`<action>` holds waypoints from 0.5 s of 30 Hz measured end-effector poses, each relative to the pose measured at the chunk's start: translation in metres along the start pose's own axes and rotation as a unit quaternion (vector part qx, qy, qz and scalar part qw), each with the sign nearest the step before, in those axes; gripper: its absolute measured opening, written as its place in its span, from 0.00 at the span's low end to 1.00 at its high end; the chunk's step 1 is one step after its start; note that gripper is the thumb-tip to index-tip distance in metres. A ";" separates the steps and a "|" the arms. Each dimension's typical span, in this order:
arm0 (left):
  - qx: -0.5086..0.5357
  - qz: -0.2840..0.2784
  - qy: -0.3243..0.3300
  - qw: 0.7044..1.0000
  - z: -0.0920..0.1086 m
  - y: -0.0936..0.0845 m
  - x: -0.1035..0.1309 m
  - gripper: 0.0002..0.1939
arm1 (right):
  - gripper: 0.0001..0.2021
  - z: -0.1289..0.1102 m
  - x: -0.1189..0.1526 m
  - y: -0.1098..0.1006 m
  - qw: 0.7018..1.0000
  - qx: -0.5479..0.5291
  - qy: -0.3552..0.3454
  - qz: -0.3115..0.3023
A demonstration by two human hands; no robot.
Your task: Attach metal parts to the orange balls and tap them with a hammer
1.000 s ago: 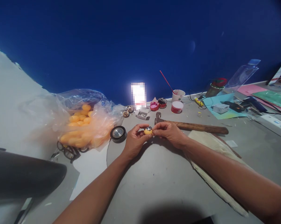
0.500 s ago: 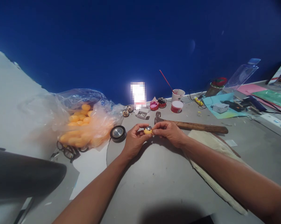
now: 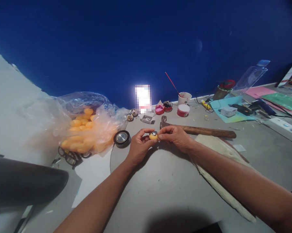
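A small orange ball [image 3: 153, 137] with a shiny silver, patterned top is held above the grey table [image 3: 160, 184]. My left hand [image 3: 140, 145] grips it between thumb and fingers from the left. From the right, the thumb and forefinger of my right hand [image 3: 175, 136] are pinched together at the ball's edge; whether they hold a small piece there is too small to tell. Just behind my right hand lies a hammer [image 3: 209, 131] with a wooden handle. A round black and silver disc [image 3: 122, 138] sits left of my left hand.
A plastic bag [image 3: 87, 126] of orange balls stands at the left, with black glasses [image 3: 70, 157] before it. Behind are a small grey tray [image 3: 147, 119], red cups [image 3: 160, 108] and a white cup [image 3: 184, 99]. A cream cloth [image 3: 221, 174] lies under my right arm.
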State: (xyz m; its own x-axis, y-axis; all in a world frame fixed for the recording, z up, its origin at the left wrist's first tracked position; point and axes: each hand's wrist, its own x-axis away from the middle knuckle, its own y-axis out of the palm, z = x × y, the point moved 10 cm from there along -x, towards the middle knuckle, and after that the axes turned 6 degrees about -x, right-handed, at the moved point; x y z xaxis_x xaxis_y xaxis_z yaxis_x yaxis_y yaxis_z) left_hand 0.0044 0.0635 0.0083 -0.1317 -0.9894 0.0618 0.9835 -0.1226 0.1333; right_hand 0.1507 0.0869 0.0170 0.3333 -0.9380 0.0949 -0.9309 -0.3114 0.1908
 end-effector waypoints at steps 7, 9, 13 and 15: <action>0.013 0.010 -0.011 1.000 -0.001 -0.002 0.000 0.29 | 0.14 0.002 0.002 0.002 1.000 -0.026 0.007 0.005; 0.023 0.009 -0.014 1.000 -0.001 -0.001 0.000 0.29 | 0.16 0.004 0.001 0.002 0.999 -0.052 0.014 0.002; 0.023 0.003 -0.006 1.000 0.000 0.001 0.001 0.29 | 0.20 0.009 -0.002 -0.001 0.996 -0.089 0.025 0.007; 0.014 0.001 -0.002 1.000 0.001 0.001 0.001 0.28 | 0.21 0.010 -0.003 -0.002 0.996 -0.088 0.025 0.010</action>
State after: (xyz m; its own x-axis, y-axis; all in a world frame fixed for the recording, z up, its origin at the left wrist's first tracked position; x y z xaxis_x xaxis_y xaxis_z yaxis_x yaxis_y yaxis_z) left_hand 0.0052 0.0627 0.0095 -0.1307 -0.9892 0.0666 0.9798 -0.1186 0.1607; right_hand 0.1498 0.0881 0.0064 0.3263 -0.9337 0.1475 -0.8980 -0.2575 0.3567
